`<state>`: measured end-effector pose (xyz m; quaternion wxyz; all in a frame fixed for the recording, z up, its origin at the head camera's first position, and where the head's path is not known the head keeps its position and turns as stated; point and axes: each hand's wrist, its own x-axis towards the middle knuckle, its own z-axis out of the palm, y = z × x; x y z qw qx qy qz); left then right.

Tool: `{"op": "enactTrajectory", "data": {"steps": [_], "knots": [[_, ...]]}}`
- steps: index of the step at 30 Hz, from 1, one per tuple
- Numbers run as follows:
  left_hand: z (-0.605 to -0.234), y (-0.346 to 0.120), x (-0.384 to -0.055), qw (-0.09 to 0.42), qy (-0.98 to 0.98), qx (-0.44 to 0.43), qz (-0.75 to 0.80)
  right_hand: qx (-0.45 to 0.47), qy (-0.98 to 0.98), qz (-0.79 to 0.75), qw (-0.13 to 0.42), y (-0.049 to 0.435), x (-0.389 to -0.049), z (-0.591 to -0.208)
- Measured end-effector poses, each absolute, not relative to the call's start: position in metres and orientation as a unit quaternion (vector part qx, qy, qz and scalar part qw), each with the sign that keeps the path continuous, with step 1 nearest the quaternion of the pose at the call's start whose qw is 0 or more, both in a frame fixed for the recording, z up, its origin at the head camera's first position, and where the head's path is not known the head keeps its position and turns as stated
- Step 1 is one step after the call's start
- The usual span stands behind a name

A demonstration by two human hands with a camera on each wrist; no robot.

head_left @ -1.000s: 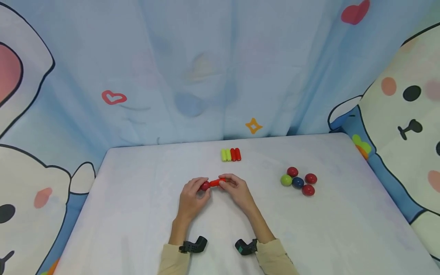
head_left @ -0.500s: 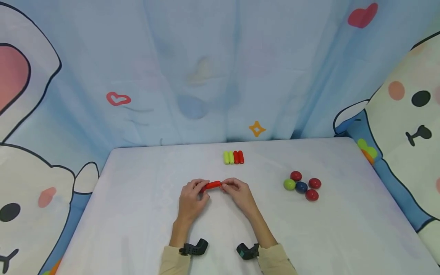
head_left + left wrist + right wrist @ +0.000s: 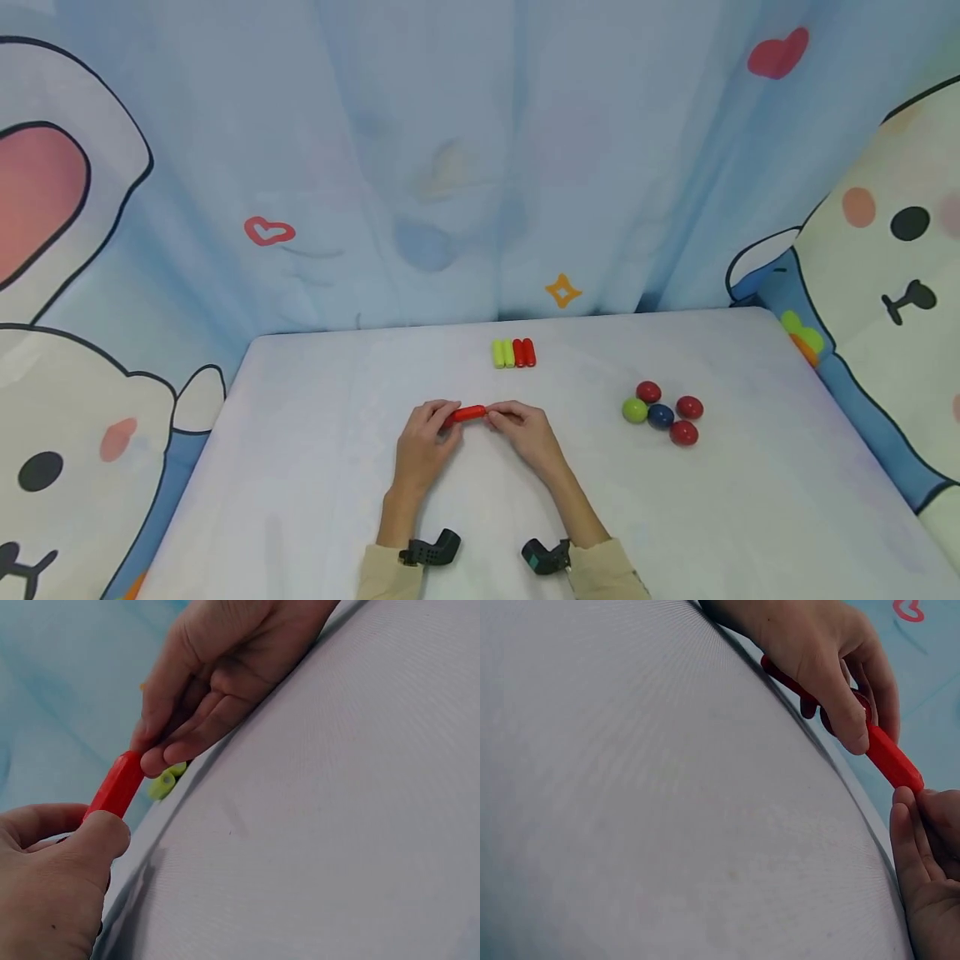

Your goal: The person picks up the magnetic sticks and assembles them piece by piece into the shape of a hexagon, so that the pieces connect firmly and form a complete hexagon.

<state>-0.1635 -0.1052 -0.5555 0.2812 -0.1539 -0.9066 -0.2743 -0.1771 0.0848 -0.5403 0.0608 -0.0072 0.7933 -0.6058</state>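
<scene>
Red stick [image 3: 470,413]: left hand [image 3: 422,446], right hand [image 3: 529,435] pinching; only right wrist view clarifies ball [image 3: 865,705].

From the bottom middle of the head view, the left forearm [image 3: 401,512] and right forearm [image 3: 577,508] slant inward. Left of centre, the left hand [image 3: 422,443] grips between thumb and fingers; right of centre, the right hand [image 3: 529,435] appears to pinch, its fingertips partly hidden.
</scene>
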Motion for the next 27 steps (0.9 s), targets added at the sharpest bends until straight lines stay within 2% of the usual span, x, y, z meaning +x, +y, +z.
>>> {"op": "enactTrajectory", "data": {"steps": [7,11,20,27], "knots": [[-0.558,-0.102,-0.159,0.273,-0.912,-0.159,-0.260,-0.026,0.806,-0.589,0.053,0.088,-0.170,-0.542],[-0.555,-0.103,-0.160,0.288,-0.907,-0.168,-0.258,-0.047,0.808,-0.585,0.051,0.088,-0.173,-0.542],[-0.554,-0.105,-0.162,0.313,-0.895,-0.176,-0.264,-0.029,0.794,-0.604,0.066,0.086,-0.174,-0.542],[-0.549,-0.106,-0.163,0.318,-0.897,-0.164,-0.258,-0.034,0.785,-0.616,0.050,0.085,-0.176,-0.541]]}}
